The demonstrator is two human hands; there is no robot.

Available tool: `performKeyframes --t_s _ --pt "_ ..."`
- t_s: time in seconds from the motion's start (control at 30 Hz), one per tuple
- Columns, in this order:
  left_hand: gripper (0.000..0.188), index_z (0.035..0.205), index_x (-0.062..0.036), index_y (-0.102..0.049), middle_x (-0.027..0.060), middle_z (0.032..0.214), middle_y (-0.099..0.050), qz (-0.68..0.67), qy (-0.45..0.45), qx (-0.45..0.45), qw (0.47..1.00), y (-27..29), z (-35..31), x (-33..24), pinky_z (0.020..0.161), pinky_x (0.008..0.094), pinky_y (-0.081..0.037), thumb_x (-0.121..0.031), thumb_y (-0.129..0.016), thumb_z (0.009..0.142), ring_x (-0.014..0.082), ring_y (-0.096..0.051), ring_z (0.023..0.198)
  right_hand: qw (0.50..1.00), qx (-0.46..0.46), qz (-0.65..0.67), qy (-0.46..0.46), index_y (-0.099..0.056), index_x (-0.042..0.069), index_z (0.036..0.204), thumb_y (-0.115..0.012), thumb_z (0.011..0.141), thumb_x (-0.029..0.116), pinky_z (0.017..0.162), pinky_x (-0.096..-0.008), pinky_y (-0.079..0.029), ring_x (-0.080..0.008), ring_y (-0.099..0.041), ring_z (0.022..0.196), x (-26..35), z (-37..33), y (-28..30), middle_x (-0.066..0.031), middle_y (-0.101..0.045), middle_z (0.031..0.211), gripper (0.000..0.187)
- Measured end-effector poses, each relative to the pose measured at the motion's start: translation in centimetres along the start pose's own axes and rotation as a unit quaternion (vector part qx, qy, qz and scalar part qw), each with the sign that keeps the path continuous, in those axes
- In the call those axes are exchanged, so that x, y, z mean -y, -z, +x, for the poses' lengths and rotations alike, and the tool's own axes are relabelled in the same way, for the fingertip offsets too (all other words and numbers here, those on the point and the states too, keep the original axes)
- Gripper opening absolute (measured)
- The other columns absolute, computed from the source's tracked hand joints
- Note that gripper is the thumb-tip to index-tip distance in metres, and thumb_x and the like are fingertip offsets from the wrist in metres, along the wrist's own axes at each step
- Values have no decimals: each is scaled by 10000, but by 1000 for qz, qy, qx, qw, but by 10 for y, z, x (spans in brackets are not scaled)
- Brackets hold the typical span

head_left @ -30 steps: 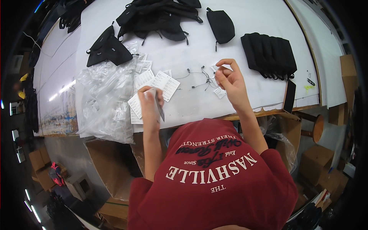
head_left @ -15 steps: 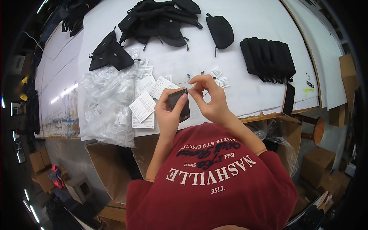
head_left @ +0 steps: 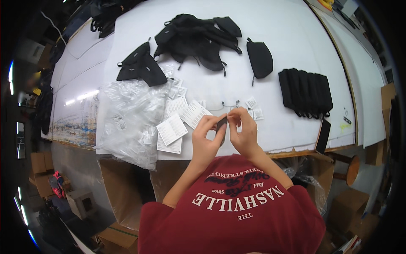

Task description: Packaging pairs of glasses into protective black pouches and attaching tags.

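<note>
My left hand (head_left: 206,137) holds a dark rectangular card, like a hang tag (head_left: 221,123), between thumb and fingers above the table's near edge. The card is tilted so that mostly its narrow side shows. At its upper corner, my right hand (head_left: 244,133) pinches thumb and forefinger together; what lies in that pinch is too small to make out. Just beyond my hands lie thin dark cords with small ends (head_left: 230,104) and small white labels (head_left: 254,107). Printed white leaflets (head_left: 172,129) overlap each other left of my left hand.
Crumpled clear plastic bags (head_left: 127,122) cover the table's left front. Black zippered pouches (head_left: 192,40) are heaped at the back, with one pouch (head_left: 259,59) apart. A row of black pouches (head_left: 305,93) stands at right, near a phone-like slab (head_left: 322,135). Cardboard boxes (head_left: 122,190) sit below.
My hands have come together at the card's upper corner; my right thumb and finger moved in. The card has turned from showing its face to nearly edge-on. The whole view has shifted.
</note>
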State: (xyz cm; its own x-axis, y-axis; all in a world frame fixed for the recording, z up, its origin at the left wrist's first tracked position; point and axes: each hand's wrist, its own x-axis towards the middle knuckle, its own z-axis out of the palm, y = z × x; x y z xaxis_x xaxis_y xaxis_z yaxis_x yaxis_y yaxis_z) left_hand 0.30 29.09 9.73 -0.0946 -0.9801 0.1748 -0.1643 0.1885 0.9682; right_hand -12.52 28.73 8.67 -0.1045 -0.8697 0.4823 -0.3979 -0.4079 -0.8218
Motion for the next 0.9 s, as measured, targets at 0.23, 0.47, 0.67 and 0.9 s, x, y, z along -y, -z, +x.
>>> performKeyframes --t_s 0.23,0.47,0.67,0.9 --pt "190 1009 10 -658 57 875 -587 -14 44 26 999 10 1 5 715 235 -451 -42 -637 827 119 -568 798 999 32 -20 1 -520 11 902 -534 809 -87 580 -338 -443 -278 -550 653 2 2 -3 -132 -529 767 136" --pt "226 1039 18 -637 53 932 -583 -69 79 40 994 9 -12 38 712 235 -462 -90 -643 840 112 -575 813 998 52 -39 -6 -541 11 893 -517 822 -78 541 -325 -427 -273 -544 650 -11 -13 -12 -132 -532 774 116" --pt "204 995 30 -625 75 885 -560 -43 51 15 998 16 -18 31 712 256 -465 -116 -623 854 150 -570 766 987 71 95 -107 -548 33 954 -584 865 3 535 -223 -368 -75 -497 632 -28 -19 -14 -17 -528 739 101" --pt "255 1075 2 -632 39 910 -583 -135 79 86 984 21 -15 45 736 248 -458 -196 -569 928 112 -556 808 984 57 119 -122 -580 9 809 -671 825 27 524 -202 -364 -47 -475 565 -27 -11 -6 -5 -561 645 94"
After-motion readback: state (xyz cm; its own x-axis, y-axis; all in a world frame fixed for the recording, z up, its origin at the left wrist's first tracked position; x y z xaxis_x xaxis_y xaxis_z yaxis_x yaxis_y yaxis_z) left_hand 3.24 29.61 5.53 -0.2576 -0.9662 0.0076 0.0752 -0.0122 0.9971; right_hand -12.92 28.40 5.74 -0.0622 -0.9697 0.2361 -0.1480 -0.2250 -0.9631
